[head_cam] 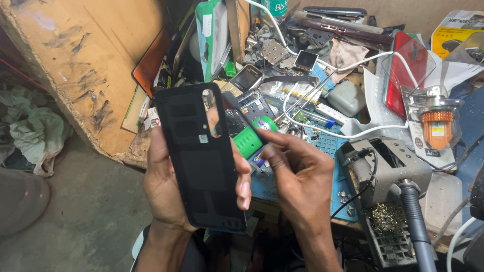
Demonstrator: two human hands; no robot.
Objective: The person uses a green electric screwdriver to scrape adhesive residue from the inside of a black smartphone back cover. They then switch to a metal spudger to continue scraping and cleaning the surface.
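The left hand (pixel 169 186) holds a black phone back cover (pixel 201 156) upright, inner face toward the camera. The thumb lies along its left edge and the fingers (pixel 243 184) wrap round the right edge, closed firmly on the panel. The long camera slot near the top is an open hole; part of a finger shows through it.

The right hand (pixel 297 176) sits just right of those fingers, its fingertips pinched narrow near the cover's right edge. Directly above its knuckles is a green bottle (pixel 250 138) with a white-and-purple label. Whether the pinch grips the bottle's tip or some small part below it is hard to say, as the fingers hide the contact.

Judging by this, the cover is already off the phone and looks mostly bare inside, so separation is done. Whatever follows on its inner face or edges seems to remain, and no fresh glue line can be made out.

Beyond the right fingertips lies a blue work mat (pixel 330 146) strewn with small parts, white cables and tweezers. Right of the wrist stands a grey metal stand (pixel 393 166); the tray below it holds a wad of brass wool (pixel 385 216). Further up, a clear plastic pack (pixel 437 123) encloses an orange part.
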